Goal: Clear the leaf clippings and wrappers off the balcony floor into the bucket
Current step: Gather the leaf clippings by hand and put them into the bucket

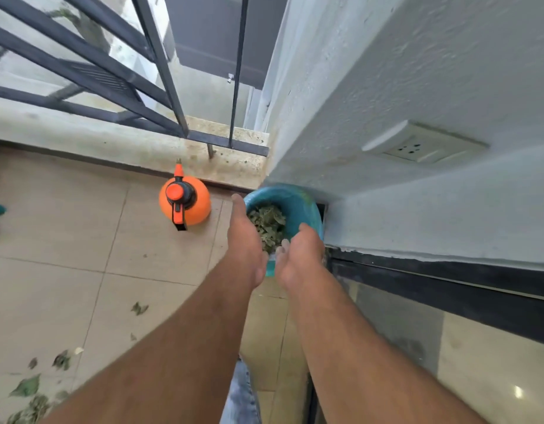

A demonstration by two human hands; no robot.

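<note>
While both hands – left (244, 240), right (298, 255) – hover open-palmed | one bucket (307, 206) | one sprayer (185, 200) | clippings (29, 387) scattered.

Bright, soft daylight; slight blur overall, wide-angle bending at edges, glare on glass door (517, 391).

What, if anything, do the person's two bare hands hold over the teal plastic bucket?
Nothing visible: the left hand and right hand are open above the teal plastic bucket of green leaf clippings.
</note>
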